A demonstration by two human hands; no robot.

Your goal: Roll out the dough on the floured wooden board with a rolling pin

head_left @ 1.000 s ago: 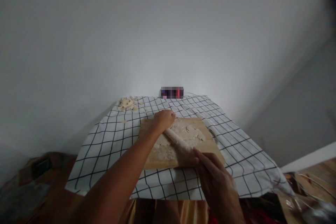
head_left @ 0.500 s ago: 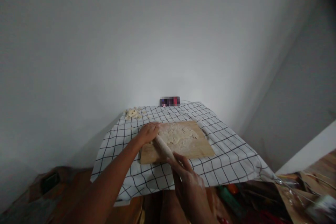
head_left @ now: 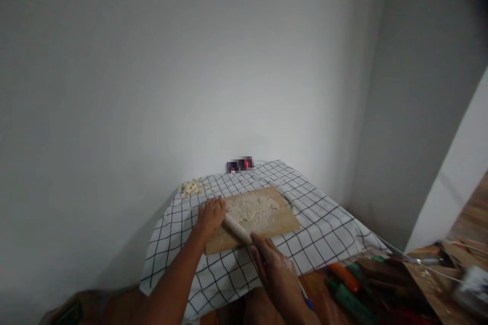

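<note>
Both hands hold the floury rolling pin (head_left: pixel 237 228), which slants across the lower centre of the frame: the left hand (head_left: pixel 212 210) covers its upper end, the right hand (head_left: pixel 275 266) wraps its lower end, and both ends are hidden. Right of the pin, flattened dough (head_left: pixel 253 208) with a ragged edge lies on the wooden board (head_left: pixel 284 221); whether pin and dough touch is hard to tell. Left of centre, a pale heap (head_left: pixel 191 188) on the checked cloth (head_left: pixel 324 218) is too small to identify. Pixelation obscures an object (head_left: pixel 239 165) above the board. The bottom edge cuts off both forearms.
</note>
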